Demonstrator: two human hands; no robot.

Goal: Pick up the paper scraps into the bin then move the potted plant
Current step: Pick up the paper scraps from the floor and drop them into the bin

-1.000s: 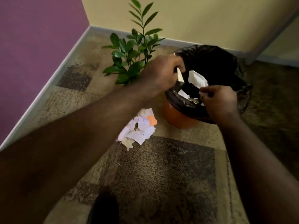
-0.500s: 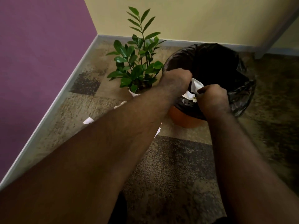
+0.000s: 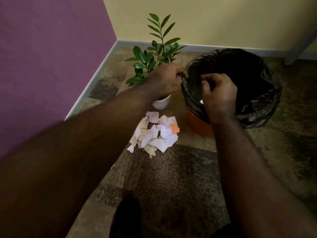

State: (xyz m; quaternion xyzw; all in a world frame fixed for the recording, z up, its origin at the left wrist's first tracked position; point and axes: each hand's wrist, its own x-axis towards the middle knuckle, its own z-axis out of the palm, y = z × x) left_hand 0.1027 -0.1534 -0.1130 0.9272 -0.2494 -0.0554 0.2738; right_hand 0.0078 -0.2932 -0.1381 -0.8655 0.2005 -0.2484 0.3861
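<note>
The paper scraps (image 3: 155,133) lay heaped on the carpet below and just nearer than the left hand (image 3: 165,80), which, like the right hand (image 3: 218,95), seemed curled on the bin's (image 3: 199,123) liner rim.

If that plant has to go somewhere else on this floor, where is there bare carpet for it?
Bare carpet lies along the purple wall left of the potted plant, and to the right of the bin. It is crowded between the plant's pot and the bin, where the paper scraps lie.
</note>
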